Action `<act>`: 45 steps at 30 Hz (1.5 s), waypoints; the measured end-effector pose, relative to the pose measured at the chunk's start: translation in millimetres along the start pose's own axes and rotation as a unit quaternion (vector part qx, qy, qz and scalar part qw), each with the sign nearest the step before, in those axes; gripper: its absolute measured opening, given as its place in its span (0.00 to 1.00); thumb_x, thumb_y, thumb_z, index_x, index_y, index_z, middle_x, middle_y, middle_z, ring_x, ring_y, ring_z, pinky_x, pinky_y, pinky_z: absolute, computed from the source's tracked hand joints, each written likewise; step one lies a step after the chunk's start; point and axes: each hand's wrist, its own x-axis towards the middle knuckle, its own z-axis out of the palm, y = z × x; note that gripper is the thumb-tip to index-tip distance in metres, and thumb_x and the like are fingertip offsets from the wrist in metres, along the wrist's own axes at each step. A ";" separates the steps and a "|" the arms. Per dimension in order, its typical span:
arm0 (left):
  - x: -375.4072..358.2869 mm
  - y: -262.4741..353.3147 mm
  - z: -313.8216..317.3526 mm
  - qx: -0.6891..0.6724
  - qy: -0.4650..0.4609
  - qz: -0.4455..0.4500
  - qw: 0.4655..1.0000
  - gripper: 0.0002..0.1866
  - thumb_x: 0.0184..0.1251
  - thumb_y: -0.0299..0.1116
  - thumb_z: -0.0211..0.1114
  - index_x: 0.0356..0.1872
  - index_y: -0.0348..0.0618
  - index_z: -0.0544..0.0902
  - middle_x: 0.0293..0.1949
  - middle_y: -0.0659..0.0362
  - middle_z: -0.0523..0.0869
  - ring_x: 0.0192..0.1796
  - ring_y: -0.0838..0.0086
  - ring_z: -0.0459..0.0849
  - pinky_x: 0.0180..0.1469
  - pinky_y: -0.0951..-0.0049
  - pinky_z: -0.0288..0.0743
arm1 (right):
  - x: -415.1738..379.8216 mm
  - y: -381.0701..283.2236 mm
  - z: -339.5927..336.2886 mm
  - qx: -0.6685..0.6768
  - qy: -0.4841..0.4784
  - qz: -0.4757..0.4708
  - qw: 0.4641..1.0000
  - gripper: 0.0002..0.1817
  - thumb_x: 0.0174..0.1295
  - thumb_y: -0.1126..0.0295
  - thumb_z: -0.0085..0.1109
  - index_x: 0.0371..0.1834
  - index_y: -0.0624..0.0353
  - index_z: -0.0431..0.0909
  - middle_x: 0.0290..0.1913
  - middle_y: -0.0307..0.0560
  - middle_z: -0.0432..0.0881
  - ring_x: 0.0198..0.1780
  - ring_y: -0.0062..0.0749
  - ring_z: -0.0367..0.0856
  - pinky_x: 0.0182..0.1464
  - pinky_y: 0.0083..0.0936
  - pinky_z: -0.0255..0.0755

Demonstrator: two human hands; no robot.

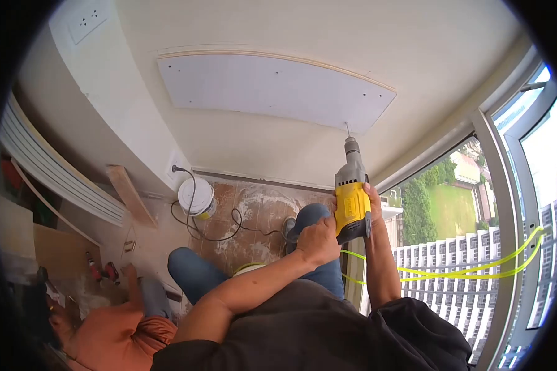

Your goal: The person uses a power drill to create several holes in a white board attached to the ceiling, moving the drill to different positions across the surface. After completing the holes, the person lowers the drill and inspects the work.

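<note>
A yellow and grey corded drill (351, 201) points up and away from me, its bit touching or very near the lower right part of a white board (260, 86) on the wall. My left hand (319, 242) is wrapped round the rear of the drill from the left side. On the drill's right side my right hand (374, 203) grips the body, its fingers partly hidden behind it. Several small dark holes show in the board.
A black cable runs over the tiled floor (254, 204) past a white bucket (196, 196) to a wall socket (174, 168). A co-worker in orange (114, 331) sits at lower left, near red tools (102, 271). A wood plank (130, 195) leans nearby. Windows and yellow-green straps (476, 270) are at right.
</note>
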 end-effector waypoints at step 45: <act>-19.8 48.7 -48.0 -0.129 0.030 0.049 0.990 0.23 0.54 0.37 0.81 0.47 0.38 0.83 0.36 0.43 0.91 0.41 0.44 0.92 0.44 0.50 0.86 | -89.8 50.5 91.6 -0.457 0.238 -0.575 0.636 0.31 0.61 0.67 0.73 0.66 0.72 0.83 0.73 0.69 0.79 0.80 0.61 0.72 0.82 0.48 0.61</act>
